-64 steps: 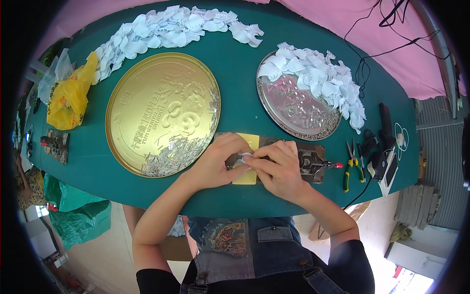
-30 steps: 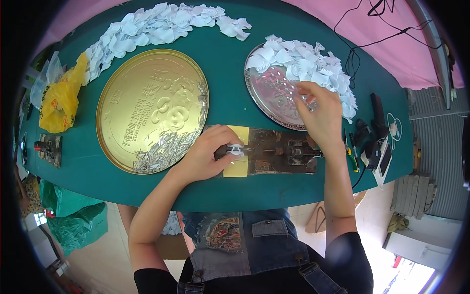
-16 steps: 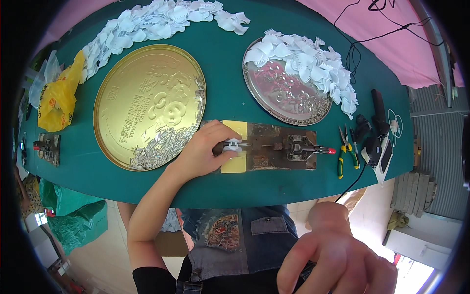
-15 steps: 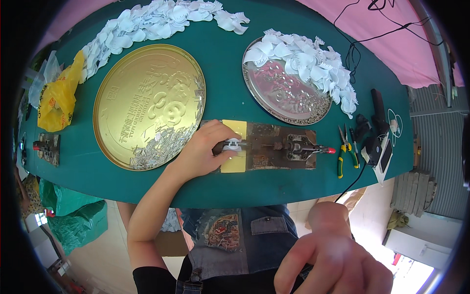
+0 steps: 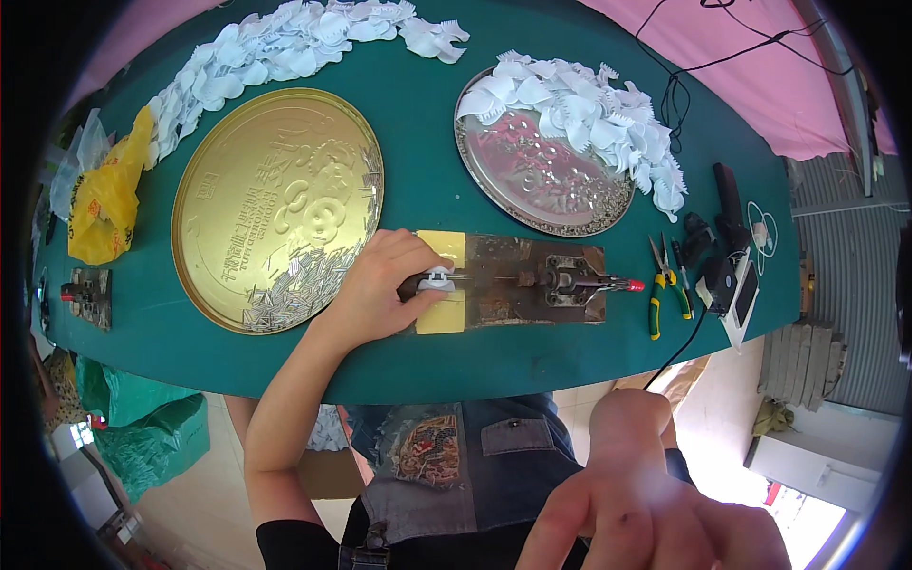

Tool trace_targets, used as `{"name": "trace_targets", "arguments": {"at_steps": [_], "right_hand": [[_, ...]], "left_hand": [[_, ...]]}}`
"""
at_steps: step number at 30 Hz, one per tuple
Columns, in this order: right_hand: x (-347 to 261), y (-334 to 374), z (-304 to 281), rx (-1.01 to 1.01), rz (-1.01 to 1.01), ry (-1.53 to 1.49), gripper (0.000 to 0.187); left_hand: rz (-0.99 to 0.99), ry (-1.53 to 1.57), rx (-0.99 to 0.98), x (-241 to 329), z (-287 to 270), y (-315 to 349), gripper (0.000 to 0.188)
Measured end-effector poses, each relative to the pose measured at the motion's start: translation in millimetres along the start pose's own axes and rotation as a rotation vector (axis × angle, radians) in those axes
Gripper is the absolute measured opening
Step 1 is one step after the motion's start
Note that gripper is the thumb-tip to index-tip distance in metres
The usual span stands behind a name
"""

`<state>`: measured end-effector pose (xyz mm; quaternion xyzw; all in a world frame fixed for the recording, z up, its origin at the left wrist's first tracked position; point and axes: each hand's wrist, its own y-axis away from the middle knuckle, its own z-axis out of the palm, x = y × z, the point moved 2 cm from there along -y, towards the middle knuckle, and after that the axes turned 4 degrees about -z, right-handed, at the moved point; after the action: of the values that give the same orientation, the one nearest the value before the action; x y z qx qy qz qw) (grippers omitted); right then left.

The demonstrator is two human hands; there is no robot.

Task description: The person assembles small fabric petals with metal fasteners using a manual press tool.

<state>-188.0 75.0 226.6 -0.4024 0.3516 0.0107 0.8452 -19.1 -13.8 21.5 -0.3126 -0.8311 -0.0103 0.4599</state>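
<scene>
My left hand (image 5: 380, 285) is closed at the left end of a metal clamp jig (image 5: 503, 304) on the table. Its thumb and fingers pinch a small white plastic piece (image 5: 437, 278) at the jig's rod, over a yellow pad (image 5: 441, 318). Part of the piece is hidden by the fingers. My right hand (image 5: 655, 518) is raised close to the camera at the lower right, away from the table. Its fingers are apart, with the tips cut off by the lower edge, and no object shows in it.
A gold round tray (image 5: 237, 190) holds small metal pins. On a silver tray (image 5: 513, 171) lie white plastic pieces (image 5: 594, 114) and small metal parts. More white pieces (image 5: 256, 57) line the back. Pliers (image 5: 657, 294), a toggle clamp (image 5: 579, 280) and cables (image 5: 674, 76) are at right.
My right hand has shifted a little, its fingers spreading wider near the lower edge. The table appears slightly further left in view. My left hand keeps its grip on the white piece.
</scene>
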Motion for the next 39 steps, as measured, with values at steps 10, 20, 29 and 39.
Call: {"name": "trace_targets", "arguments": {"at_steps": [10,20,29,39], "right_hand": [[-18,6,-119,0.184,-0.047,1.584,0.023],[22,58,-278,0.136,0.727,1.842,0.017],[29,55,-290,0.028,0.778,1.825,0.013],[75,44,-179,0.16,0.857,0.919,0.008]], "left_hand": [[-0.022,0.007,0.016,0,0,4,0.031],[-0.007,0.03,0.039,-3,0,3,0.03],[-0.022,-0.004,0.063,-2,2,3,0.025],[-0.032,0.008,0.039,-8,1,6,0.027]]}}
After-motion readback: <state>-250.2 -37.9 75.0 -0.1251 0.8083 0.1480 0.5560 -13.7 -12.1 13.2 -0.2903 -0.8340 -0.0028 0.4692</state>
